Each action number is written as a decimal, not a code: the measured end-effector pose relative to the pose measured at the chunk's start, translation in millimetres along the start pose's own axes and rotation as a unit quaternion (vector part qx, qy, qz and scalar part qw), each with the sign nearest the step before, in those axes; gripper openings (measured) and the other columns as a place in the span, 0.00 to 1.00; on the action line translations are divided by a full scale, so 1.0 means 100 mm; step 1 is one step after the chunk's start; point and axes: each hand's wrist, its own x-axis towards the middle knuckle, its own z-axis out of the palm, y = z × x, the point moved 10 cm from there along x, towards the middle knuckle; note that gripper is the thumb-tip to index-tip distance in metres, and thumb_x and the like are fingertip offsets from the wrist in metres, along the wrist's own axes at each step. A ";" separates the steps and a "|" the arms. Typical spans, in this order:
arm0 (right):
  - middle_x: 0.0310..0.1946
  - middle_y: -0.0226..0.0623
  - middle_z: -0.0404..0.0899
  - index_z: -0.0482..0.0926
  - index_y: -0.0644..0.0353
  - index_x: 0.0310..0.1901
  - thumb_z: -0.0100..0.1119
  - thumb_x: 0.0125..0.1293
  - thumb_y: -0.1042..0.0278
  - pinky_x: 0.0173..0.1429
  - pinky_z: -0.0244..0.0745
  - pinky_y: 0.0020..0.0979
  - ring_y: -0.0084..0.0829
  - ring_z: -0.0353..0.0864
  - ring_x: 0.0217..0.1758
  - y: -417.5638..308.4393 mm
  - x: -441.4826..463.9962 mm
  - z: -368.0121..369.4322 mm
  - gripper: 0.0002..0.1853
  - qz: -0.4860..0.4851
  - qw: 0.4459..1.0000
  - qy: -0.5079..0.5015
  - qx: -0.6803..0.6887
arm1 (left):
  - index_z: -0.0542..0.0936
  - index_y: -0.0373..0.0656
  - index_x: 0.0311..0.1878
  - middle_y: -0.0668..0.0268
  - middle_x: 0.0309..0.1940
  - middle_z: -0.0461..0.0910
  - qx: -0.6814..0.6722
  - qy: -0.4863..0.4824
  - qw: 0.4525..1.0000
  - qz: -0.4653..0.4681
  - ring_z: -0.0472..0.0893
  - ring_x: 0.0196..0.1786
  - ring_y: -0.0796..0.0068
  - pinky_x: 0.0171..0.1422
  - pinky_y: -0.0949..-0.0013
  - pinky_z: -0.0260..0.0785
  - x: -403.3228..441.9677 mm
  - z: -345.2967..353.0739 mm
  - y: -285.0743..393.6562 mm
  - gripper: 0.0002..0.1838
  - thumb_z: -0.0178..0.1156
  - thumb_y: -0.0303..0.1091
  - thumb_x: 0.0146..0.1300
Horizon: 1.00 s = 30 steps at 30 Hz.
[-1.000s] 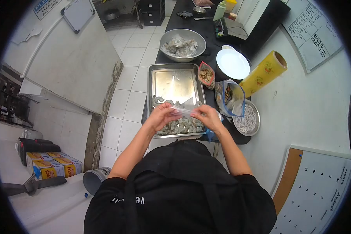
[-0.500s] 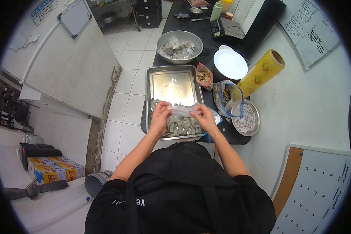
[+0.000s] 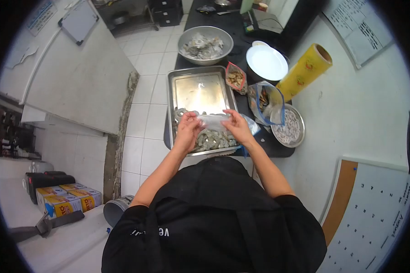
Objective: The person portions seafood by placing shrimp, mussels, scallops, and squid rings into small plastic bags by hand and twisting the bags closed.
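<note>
A small clear plastic bag [image 3: 212,122] is stretched between my two hands. My left hand [image 3: 187,131] pinches its left end, and the right end is pinched by my right hand [image 3: 238,128]. Both hands are above the near half of a metal tray [image 3: 199,91]. Grey raw shrimp [image 3: 215,140] lie in that half of the tray, partly hidden by the bag and my fingers. At the tray's right side stands a red-edged zip bag [image 3: 236,77] with brownish pieces inside. Farther right is an open blue-edged zip bag [image 3: 264,105], its contents dark and mixed.
Beyond the tray, a metal bowl [image 3: 229,47] holds more shrimp or shells. A second bowl [image 3: 302,134] of pale shrimp stands at the right by the wall. Nearby are a white dish [image 3: 266,63], a yellow roll [image 3: 305,70] and a scale [image 3: 262,23].
The view has tilted slightly, so the table sits higher in it. Between my hands the bag now hangs wider and less tightly bunched. My fingers have shifted their hold a little.
</note>
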 end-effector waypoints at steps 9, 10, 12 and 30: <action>0.30 0.26 0.76 0.77 0.61 0.49 0.53 0.62 0.76 0.37 0.65 0.17 0.15 0.71 0.29 -0.07 -0.05 -0.05 0.13 0.108 0.953 0.019 0.281 | 0.84 0.42 0.41 0.63 0.39 0.67 0.518 -0.015 0.824 0.231 0.71 0.33 0.75 0.35 0.72 0.66 -0.18 0.40 0.38 0.10 0.59 0.21 0.57; 0.29 0.27 0.76 0.77 0.61 0.50 0.53 0.63 0.74 0.39 0.65 0.18 0.16 0.72 0.31 -0.14 -0.10 0.04 0.13 0.118 0.967 -0.050 0.220 | 0.83 0.40 0.42 0.61 0.42 0.68 0.515 0.007 0.815 0.265 0.72 0.32 0.74 0.34 0.72 0.67 -0.21 0.43 0.43 0.10 0.61 0.21 0.56; 0.30 0.31 0.79 0.77 0.62 0.50 0.55 0.64 0.71 0.41 0.69 0.21 0.19 0.78 0.36 -0.27 -0.18 0.09 0.14 0.101 0.976 -0.140 0.130 | 0.82 0.39 0.42 0.61 0.43 0.68 0.526 0.009 0.805 0.274 0.73 0.31 0.74 0.35 0.72 0.68 -0.23 0.53 0.45 0.10 0.61 0.21 0.55; 0.52 0.48 0.75 0.82 0.65 0.40 0.55 0.56 0.72 0.52 0.76 0.42 0.48 0.79 0.49 1.55 0.97 -2.03 0.11 0.172 0.770 0.025 -0.614 | 0.83 0.42 0.42 0.63 0.44 0.70 0.566 -0.039 0.806 0.171 0.74 0.31 0.76 0.35 0.73 0.70 -0.08 0.60 -0.05 0.11 0.63 0.22 0.54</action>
